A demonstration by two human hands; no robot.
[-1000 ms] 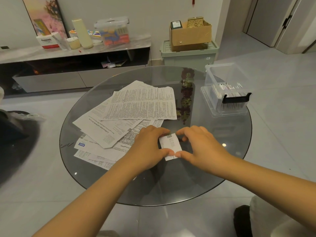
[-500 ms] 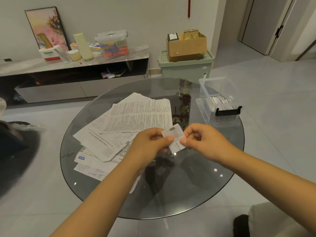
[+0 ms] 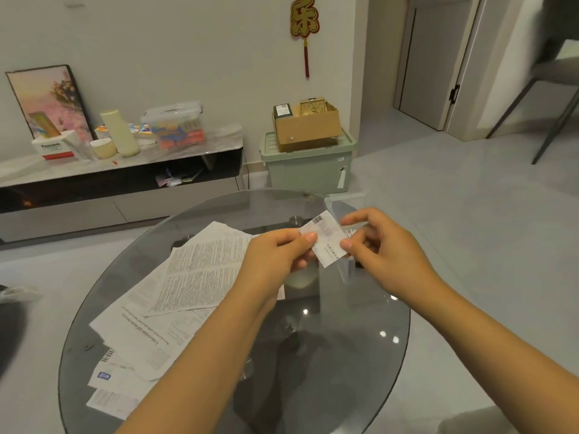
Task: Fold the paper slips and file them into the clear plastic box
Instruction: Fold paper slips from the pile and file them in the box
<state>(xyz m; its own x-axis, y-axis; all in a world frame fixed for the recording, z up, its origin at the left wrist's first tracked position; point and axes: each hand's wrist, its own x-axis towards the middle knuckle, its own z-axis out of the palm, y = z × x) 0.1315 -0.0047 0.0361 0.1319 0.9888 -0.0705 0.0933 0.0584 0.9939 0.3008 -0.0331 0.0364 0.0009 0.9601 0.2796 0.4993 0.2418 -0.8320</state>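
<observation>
A small folded paper slip (image 3: 327,238) with a barcode is held up above the round glass table (image 3: 344,355). My left hand (image 3: 275,255) pinches its left edge between thumb and fingers. My right hand (image 3: 382,245) pinches its right edge. The clear plastic box (image 3: 344,203) lies mostly hidden behind the slip and my right hand; only a corner of its wall shows at the table's far right. A spread of unfolded printed paper slips (image 3: 188,283) covers the table's left half.
A low TV cabinet (image 3: 119,183) with clutter stands against the far wall. A green storage bin (image 3: 308,169) carrying a cardboard box (image 3: 305,125) sits behind the table. A chair (image 3: 551,89) is at the far right.
Both hands lifted the folded slip off the glass and raised it up and to the right, toward the clear box. The head camera tilted upward.
</observation>
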